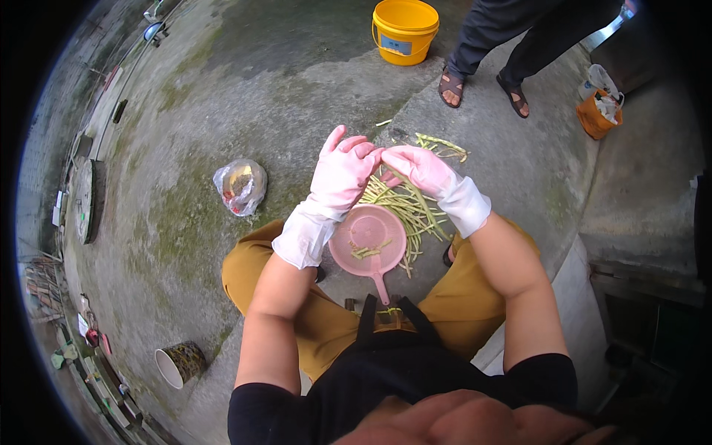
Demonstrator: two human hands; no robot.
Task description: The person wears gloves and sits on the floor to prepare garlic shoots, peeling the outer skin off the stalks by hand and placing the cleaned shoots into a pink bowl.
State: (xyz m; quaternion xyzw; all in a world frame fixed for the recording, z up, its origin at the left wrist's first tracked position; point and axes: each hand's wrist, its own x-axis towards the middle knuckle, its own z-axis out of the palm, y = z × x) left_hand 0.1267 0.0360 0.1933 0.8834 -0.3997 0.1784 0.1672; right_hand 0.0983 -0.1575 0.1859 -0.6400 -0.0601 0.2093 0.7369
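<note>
Both my hands wear pink rubber gloves with whitish cuffs, and their fingertips meet above a pink plastic strainer (364, 221). Pinched in my right hand (421, 167) is a long green bean (416, 193), which hangs down toward the lower right. My left hand (344, 175) has its thumb and forefinger closed at the bean's upper end; the tip itself is hidden by the gloves. Under my hands a pile of long beans (409, 222) lies on the concrete, partly behind the strainer. Several short bean pieces (367, 251) rest in the strainer, whose handle points toward me.
More bean bits (442, 146) lie beyond my right hand. A clear plastic bag (241, 186) with contents sits at left. Farther off stand a yellow bucket (405, 33) and a person in sandals (451, 89). An orange bag (598, 119) is at right, a patterned bin (182, 362) at lower left.
</note>
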